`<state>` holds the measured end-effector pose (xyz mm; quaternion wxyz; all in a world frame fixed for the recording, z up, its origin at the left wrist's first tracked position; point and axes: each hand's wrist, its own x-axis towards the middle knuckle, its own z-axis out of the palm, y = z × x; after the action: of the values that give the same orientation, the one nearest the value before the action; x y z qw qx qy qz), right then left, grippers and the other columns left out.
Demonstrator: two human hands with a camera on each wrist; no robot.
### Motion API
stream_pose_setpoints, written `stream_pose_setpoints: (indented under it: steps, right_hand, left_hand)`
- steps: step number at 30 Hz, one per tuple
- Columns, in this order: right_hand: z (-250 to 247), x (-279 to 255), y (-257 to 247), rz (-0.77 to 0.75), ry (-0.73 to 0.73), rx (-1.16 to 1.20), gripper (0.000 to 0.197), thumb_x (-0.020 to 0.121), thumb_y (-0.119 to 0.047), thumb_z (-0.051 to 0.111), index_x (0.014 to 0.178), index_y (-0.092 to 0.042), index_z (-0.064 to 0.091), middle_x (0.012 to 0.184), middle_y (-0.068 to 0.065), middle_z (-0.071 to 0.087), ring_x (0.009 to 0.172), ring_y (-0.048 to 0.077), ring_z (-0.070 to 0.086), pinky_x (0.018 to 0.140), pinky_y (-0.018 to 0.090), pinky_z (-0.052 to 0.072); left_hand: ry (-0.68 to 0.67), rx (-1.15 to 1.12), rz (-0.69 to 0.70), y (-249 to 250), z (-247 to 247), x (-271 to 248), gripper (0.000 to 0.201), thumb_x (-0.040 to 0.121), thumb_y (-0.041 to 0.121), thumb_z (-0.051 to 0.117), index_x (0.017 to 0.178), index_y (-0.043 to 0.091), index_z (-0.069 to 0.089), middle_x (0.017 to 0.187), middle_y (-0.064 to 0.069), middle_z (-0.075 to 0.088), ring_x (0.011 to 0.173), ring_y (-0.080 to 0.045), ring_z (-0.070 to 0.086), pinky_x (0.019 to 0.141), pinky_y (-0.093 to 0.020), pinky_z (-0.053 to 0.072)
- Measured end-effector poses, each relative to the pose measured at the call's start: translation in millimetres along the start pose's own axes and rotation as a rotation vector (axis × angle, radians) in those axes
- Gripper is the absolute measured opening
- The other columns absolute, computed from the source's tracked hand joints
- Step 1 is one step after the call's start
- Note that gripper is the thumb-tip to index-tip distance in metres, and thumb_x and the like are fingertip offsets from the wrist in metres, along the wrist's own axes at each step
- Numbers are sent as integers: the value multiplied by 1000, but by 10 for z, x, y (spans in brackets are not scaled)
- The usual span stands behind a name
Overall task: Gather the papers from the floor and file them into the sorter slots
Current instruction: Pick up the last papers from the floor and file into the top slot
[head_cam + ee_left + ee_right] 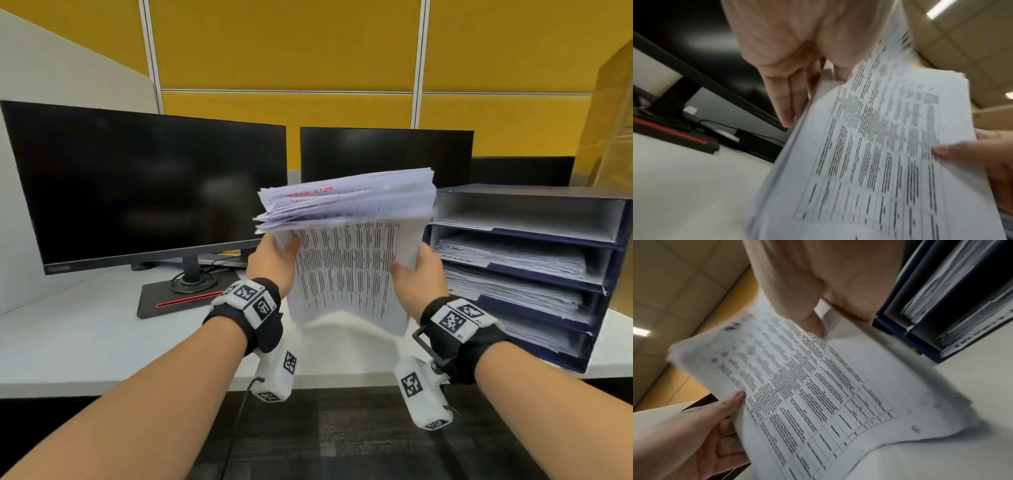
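— Where's the stack, and how is it turned?

— You have the stack of papers point(346, 260) up in the air over the white desk point(85, 339), between the two monitors and the sorter point(616, 274). Its long axis stands near upright: the printed table faces you, the top edge tips away toward the right monitor point(387, 154), and the bottom edge curls toward you above the desk.

— And your hands?

— Your left hand point(270, 260) grips the left edge, thumb on the front sheet, fingers point(785, 104) behind (the left wrist view shows them lying fairly straight along the back). Your right hand point(416, 274) grips the right edge the same way, thumb on the front; its fingers are hidden behind the sheets.

— The sorter?

— Just right of the stack, on the desk, not touching it. The top slot point(524, 216) shows a bare shelf; the slots under it hold papers, and one label reads "ADMIN" point(457, 259).

— Anything else?

— The left monitor point(147, 185) is dark, on its stand point(185, 298) with a red stripe. The top sheets are ragged and blurred; red lettering there can't be read.
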<state>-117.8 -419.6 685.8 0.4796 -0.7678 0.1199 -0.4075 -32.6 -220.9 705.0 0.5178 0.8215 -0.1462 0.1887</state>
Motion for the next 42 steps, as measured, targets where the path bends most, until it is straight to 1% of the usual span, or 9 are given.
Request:
stream_pose_setpoints:
  steps: [4, 8, 11, 15, 20, 25, 29, 36, 42]
  right_hand:
    - [7, -79, 63, 83, -149, -41, 30, 93, -3, 53, 121, -13, 57, 110, -1, 62, 98, 17, 58, 84, 28, 45]
    - [6, -105, 1, 51, -106, 60, 33, 92, 2, 51, 123, -11, 54, 112, -2, 60, 101, 13, 55, 88, 25, 42]
    - [15, -121, -7, 64, -216, -3, 38, 93, -1, 52, 129, -11, 45, 115, -1, 56, 103, 13, 52, 89, 27, 41]
    - [6, -76, -30, 71, -124, 61, 38, 91, 0, 50, 127, -11, 42, 112, 2, 56, 97, 16, 54, 78, 27, 42]
    - [14, -133, -59, 45, -255, -32, 42, 92, 1, 49, 131, -12, 39, 108, -4, 52, 98, 13, 50, 82, 23, 38]
    - [-11, -130, 26, 56, -192, 14, 41, 90, 4, 49, 127, -15, 45, 115, 0, 58, 106, 18, 55, 87, 28, 41]
    - [-69, -94, -15, 44, -139, 17, 40, 92, 5, 50, 126, -14, 46, 113, -5, 54, 103, 13, 51, 87, 24, 40]
    - [-25, -174, 111, 156, -305, -128, 41, 93, 3, 44, 130, -9, 35, 114, 7, 54, 98, 20, 52, 88, 31, 45]
    - [-107, -126, 153, 199, -340, -228, 39, 94, 0, 41, 131, -6, 33, 123, 13, 53, 99, 23, 52, 92, 34, 43]
  left_hand:
    - [-147, 96, 29, -97, 82, -110, 25, 100, 33, 44, 105, 12, 57, 109, -7, 66, 88, -19, 58, 74, -28, 40]
    - [-139, -98, -14, 0, 96, -132, 25, 102, 24, 41, 121, 10, 47, 118, -5, 60, 97, -17, 54, 81, -30, 42]
    - [-275, -69, -137, -14, 106, -133, 33, 101, 26, 42, 128, 10, 32, 122, -7, 56, 101, -22, 58, 87, -36, 48]
    - [-313, -114, -160, -22, 68, -106, 37, 101, 24, 43, 130, 11, 25, 126, -11, 55, 100, -23, 59, 84, -36, 50]
    - [-394, 7, -150, -40, 70, -135, 38, 101, 23, 43, 133, 10, 28, 129, -12, 54, 111, -29, 59, 91, -39, 50]
    - [-333, -48, -154, -49, 48, -165, 37, 101, 26, 42, 131, 8, 28, 123, -10, 54, 101, -23, 56, 82, -33, 46]
    - [-225, -52, -116, -49, 29, -81, 30, 101, 22, 42, 128, 9, 39, 127, -10, 56, 112, -28, 57, 93, -40, 47]
    - [-366, 60, -185, -132, 124, -161, 33, 102, 23, 39, 131, 6, 35, 122, -14, 58, 101, -28, 59, 85, -38, 49]
    - [-418, 69, -211, -254, 106, -125, 37, 100, 27, 40, 131, 7, 41, 128, -10, 58, 111, -31, 60, 95, -47, 50]
